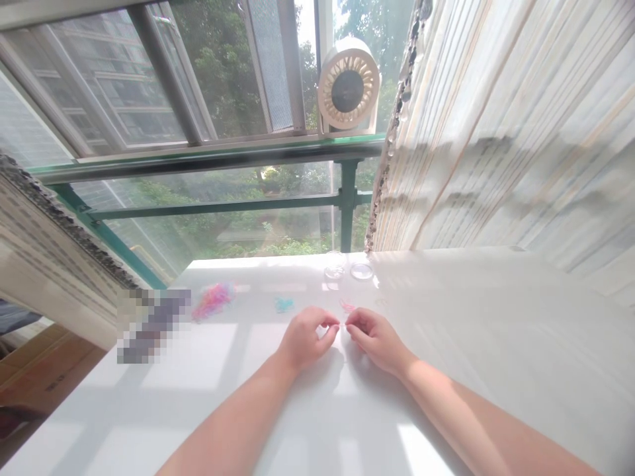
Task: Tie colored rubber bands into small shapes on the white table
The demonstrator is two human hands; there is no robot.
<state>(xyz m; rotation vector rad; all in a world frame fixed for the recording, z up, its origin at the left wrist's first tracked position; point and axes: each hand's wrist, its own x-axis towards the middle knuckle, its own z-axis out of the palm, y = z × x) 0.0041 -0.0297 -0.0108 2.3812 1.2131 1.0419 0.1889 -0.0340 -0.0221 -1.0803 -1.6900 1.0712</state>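
Above the white table (pixel 188 410), my left hand (pixel 310 337) and my right hand (pixel 374 338) face each other with their fingertips nearly touching. Each one pinches thumb against forefinger. Something thin and pale seems to sit between the fingertips, too small to name. Just beyond my right fingers lies a little group of pink pieces (pixel 347 305). A small turquoise cluster (pixel 284 304) rests past my left hand. Farther left is a larger heap of pink and multicoloured small pieces (pixel 214 301). A few faint yellowish pieces (pixel 380 301) lie behind my right hand.
A clear round container (pixel 334 266) and a clear round lid or dish (pixel 362 271) stand near the table's far edge. A blurred-out dark object (pixel 153 327) lies at the left edge. Beyond are a white fan (pixel 348 84), a green railing (pixel 348 198) and a striped curtain (pixel 496 132).
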